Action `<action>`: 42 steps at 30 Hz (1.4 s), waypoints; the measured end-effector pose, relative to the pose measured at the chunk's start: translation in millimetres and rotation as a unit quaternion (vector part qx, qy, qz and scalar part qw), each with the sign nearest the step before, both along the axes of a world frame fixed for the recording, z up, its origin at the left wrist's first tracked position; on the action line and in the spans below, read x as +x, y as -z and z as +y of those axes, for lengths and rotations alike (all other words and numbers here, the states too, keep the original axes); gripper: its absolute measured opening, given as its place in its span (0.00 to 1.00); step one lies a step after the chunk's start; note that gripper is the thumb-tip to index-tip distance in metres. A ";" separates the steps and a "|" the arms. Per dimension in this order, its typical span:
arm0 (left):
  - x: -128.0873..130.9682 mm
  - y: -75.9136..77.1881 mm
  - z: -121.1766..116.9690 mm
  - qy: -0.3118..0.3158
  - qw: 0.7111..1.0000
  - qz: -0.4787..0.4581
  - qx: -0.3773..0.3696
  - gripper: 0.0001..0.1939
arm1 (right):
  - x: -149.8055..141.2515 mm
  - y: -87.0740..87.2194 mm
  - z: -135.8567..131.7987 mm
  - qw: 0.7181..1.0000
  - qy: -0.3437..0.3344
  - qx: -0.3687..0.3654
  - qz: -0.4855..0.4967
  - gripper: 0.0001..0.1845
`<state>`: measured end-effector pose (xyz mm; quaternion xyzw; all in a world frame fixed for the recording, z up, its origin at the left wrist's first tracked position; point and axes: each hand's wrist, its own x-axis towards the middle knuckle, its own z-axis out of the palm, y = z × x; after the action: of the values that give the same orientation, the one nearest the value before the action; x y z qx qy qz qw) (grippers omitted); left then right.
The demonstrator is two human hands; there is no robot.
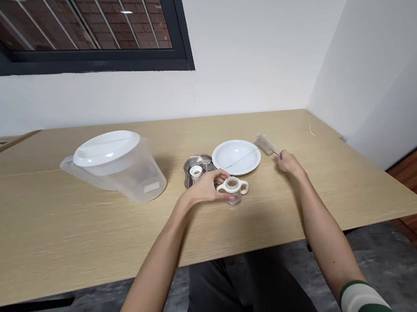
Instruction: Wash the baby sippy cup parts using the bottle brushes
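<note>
Left hand point(205, 187): fingers clasp a clear two-handled plastic cup with white collar point(233, 192), twelve o'clock on the pale wood counter point(51, 236).
Right hand point(289, 163): fingers pinch a thin blue-handled bottle brush point(266, 144), one o'clock.
Handling: cup seems light, slippery; white handles suit gripping.

left hand point(206, 186): palm down, curled | right hand point(289, 162): pinched, wrist bent

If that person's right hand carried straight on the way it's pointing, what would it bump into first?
Probably the brush, whose blue end sits at the fingertips of the right hand. Just beyond it lies the white plate, though depth is hard to judge from this view.
</note>
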<state>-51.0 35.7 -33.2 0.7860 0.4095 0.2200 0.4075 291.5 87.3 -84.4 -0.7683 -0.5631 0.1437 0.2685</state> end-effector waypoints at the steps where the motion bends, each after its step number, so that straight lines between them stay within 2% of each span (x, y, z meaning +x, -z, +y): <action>1: 1.3 1.4 -0.4 0.001 1.000 -0.006 0.000 0.33 | 0.1 -1.7 -0.3 1.000 0.012 0.012 0.003 0.10; 6: 7.3 7.6 -2.2 0.023 0.998 -0.060 -0.028 0.30 | 1.9 -11.7 0.3 0.994 0.061 0.082 0.036 0.18; 10: 9.6 11.6 -2.3 0.024 0.992 -0.109 -0.061 0.29 | 2.5 -23.8 1.1 0.988 0.055 0.122 0.078 0.19; 14: 7.8 10.5 -1.5 0.026 0.991 -0.120 -0.055 0.30 | -1.5 -48.5 -11.1 0.978 0.031 0.165 0.121 0.20; 18: 7.6 7.9 -1.6 0.037 0.992 -0.109 -0.052 0.35 | -1.9 -81.4 -50.1 0.974 -0.037 0.207 0.086 0.24; 20: 10.3 8.0 -2.9 0.041 0.991 -0.116 -0.052 0.36 | 0.8 -95.3 -77.2 0.978 -0.083 0.185 0.051 0.26; 24: 18.6 9.6 -7.6 0.058 0.990 -0.126 -0.041 0.33 | 7.4 -114.2 -132.0 0.981 -0.155 0.112 0.042 0.27; 30: 26.3 9.4 -14.2 0.072 0.991 -0.109 0.016 0.30 | 10.5 -131.3 -189.1 0.982 -0.186 0.034 -0.021 0.23; 35: 33.7 14.4 -19.7 0.069 0.989 -0.111 0.072 0.26 | 12.5 -135.4 -208.7 0.978 -0.206 0.007 -0.036 0.21; 42: 55.2 39.8 -29.5 0.017 0.972 -0.194 0.132 0.25 | 14.6 -130.8 -213.5 0.971 -0.235 -0.031 -0.036 0.19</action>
<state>4.2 6.2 -73.1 0.7821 0.2763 0.4137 0.3752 306.0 -126.2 46.5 -0.6270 -0.7325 0.1924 0.1827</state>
